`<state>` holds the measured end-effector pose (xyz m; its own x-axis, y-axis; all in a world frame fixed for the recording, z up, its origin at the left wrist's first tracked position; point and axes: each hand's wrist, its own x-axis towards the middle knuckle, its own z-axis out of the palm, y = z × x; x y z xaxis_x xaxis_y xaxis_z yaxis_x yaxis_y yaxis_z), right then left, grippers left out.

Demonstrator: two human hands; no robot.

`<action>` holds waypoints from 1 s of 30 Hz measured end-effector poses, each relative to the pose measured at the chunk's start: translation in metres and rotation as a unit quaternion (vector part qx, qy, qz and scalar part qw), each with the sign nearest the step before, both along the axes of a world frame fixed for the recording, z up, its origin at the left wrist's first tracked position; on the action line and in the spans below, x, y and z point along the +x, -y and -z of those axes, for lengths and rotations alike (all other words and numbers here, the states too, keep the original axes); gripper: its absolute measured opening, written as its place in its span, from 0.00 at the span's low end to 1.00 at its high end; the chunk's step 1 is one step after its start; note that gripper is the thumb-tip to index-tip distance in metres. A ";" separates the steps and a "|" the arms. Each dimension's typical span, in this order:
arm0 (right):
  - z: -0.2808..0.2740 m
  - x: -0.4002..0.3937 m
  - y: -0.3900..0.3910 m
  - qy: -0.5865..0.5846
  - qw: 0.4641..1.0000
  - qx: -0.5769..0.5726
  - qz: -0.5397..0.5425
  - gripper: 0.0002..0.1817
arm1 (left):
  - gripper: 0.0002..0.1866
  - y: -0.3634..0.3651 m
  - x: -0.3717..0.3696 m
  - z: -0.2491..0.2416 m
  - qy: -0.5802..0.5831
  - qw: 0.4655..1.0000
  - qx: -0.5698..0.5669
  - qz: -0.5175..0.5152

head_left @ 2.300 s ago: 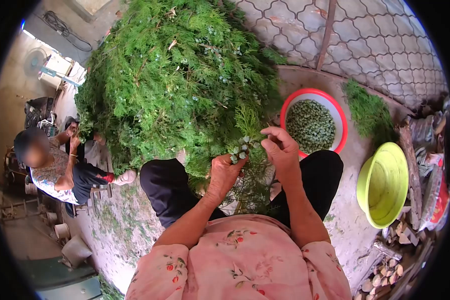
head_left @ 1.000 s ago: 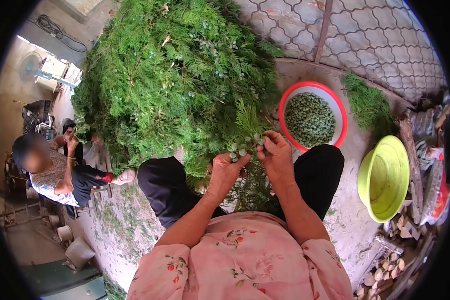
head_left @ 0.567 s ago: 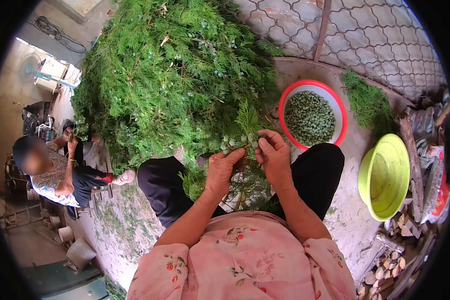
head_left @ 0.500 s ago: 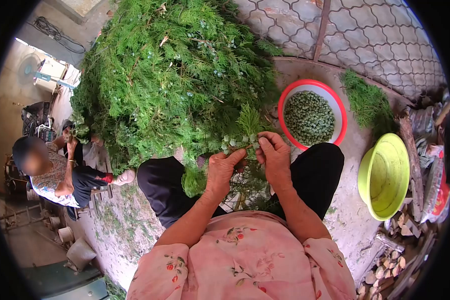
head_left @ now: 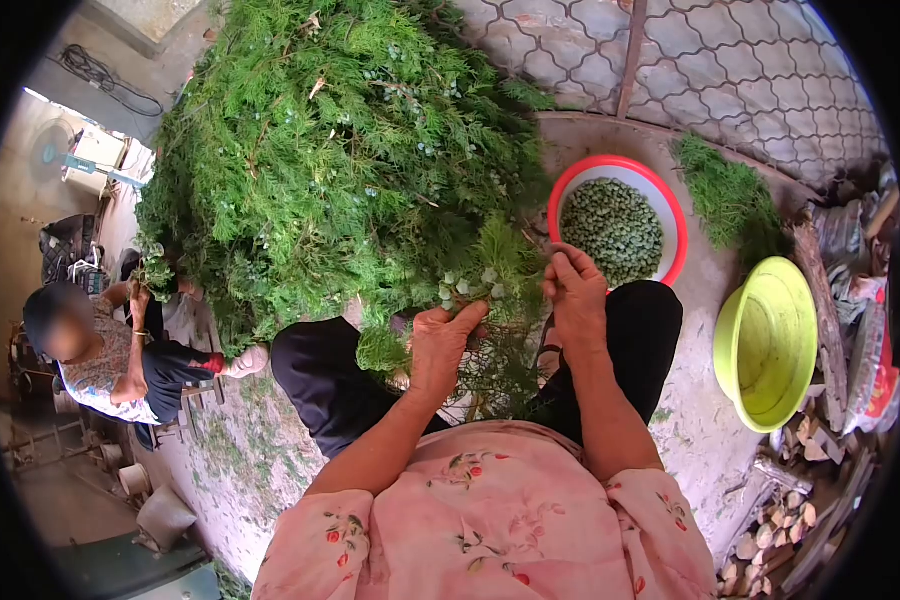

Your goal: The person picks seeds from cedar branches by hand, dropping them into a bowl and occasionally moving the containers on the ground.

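In the head view my left hand point(head_left: 440, 348) is closed around an evergreen sprig point(head_left: 473, 285) that bears pale green cones and feathery leaves. My right hand point(head_left: 578, 300) is apart from the sprig, to its right, near the lower left rim of a red-rimmed basin point(head_left: 682, 235). Its fingers are pinched together; whatever may be between them is hidden. Inside the basin lies a heap of small green cones point(head_left: 610, 230). Beyond my hands rises a large pile of evergreen branches point(head_left: 340, 150), with more cones among the leaves.
A yellow-green basin point(head_left: 765, 345) stands at the right, beside a log point(head_left: 820, 300) and stacked firewood point(head_left: 780, 530). Loose greenery point(head_left: 730, 195) lies by the wire fence point(head_left: 740, 80). At the left another person point(head_left: 120, 350) sits holding a sprig.
My right hand has moved away from the sprig, to the right toward the red-rimmed basin. My left hand stays on the sprig. The other person's hands have shifted slightly.
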<state>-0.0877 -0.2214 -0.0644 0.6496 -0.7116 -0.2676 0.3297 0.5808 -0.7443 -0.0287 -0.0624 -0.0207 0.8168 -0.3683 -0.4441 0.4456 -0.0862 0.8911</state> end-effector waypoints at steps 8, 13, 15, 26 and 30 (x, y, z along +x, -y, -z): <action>-0.028 -0.013 -0.020 -0.055 0.989 -0.049 -0.126 0.10 | 0.09 0.001 0.001 0.004 0.044 0.998 0.048 0.011; -0.030 -0.003 -0.041 -0.140 0.877 -0.454 -0.076 0.19 | 0.16 0.005 0.000 0.015 0.113 0.990 0.081 0.027; -0.026 -0.001 -0.042 -0.162 0.844 -0.506 -0.073 0.21 | 0.19 0.010 -0.006 0.023 0.183 0.983 0.027 0.007; -0.015 0.002 -0.041 -0.251 0.773 -0.579 -0.068 0.13 | 0.22 0.010 -0.006 0.050 0.298 0.943 0.136 0.061; -0.020 -0.001 -0.038 -0.293 0.784 -0.536 -0.107 0.12 | 0.22 0.014 -0.006 0.054 0.271 0.957 0.097 0.046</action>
